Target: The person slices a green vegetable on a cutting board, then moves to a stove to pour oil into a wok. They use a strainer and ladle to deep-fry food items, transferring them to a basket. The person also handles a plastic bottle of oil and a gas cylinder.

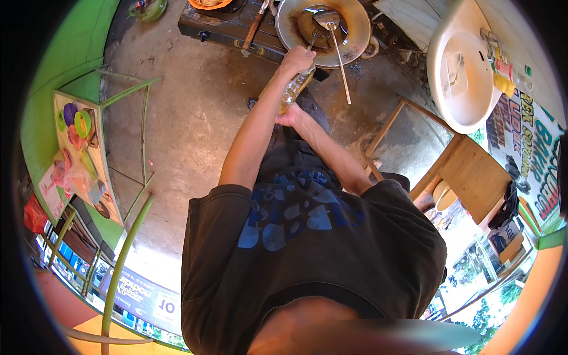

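Note:
Both my hands are on a clear plastic bottle (293,88) of yellow liquid that looks like oil. It is tilted with its upper end over the near rim of a wide metal wok (288,22). My left hand (298,61) is wrapped around the upper end and hides the mouth. My right hand (289,116) supports the bottle near its base. A thin glossy streak runs from the left hand into the wok, where dark oil (306,29) lies. A metal spatula (339,57) rests in the wok, its long handle sticking out over the near rim.
The wok stands on a gas stove (230,33); a wooden-handled utensil (255,29) lies left of it. An orange basket (211,3) is at the far edge. A white washbasin (461,88) and a wooden stool-like frame (470,177) stand right. A table with bowls (104,164) is left.

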Available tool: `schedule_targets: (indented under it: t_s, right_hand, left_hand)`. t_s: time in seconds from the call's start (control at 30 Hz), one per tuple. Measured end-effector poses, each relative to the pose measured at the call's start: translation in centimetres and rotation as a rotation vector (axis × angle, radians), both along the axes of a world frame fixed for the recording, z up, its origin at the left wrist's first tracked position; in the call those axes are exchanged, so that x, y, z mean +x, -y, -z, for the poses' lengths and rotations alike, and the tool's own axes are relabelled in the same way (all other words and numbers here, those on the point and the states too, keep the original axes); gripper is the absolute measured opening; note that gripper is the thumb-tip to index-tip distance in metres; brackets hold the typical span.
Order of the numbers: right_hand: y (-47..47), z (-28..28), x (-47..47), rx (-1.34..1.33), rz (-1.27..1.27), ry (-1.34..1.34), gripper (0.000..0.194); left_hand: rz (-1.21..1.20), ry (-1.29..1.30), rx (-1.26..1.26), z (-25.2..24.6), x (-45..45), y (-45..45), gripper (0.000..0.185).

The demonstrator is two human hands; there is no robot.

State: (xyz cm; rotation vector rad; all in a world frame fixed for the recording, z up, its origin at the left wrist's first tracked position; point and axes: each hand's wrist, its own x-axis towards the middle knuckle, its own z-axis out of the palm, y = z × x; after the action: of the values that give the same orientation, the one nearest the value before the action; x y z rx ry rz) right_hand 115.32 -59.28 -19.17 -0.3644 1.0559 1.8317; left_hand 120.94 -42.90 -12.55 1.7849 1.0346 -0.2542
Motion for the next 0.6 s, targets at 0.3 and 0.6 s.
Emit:
schedule_targets:
  t_s: [0.3,0.6]
  right_hand:
    - [-0.4,0.0,0.7,0.072,-0.004,0.016,0.027]
    - [-0.9,0.8,1.9,0.076,-0.026,0.019,0.03]
  left_hand:
    - [0.017,-0.079,-0.064,-0.8,0.5,-0.4,0.052]
    - [0.004,-0.02,-0.044,0.4,1.5,-0.2,0.056]
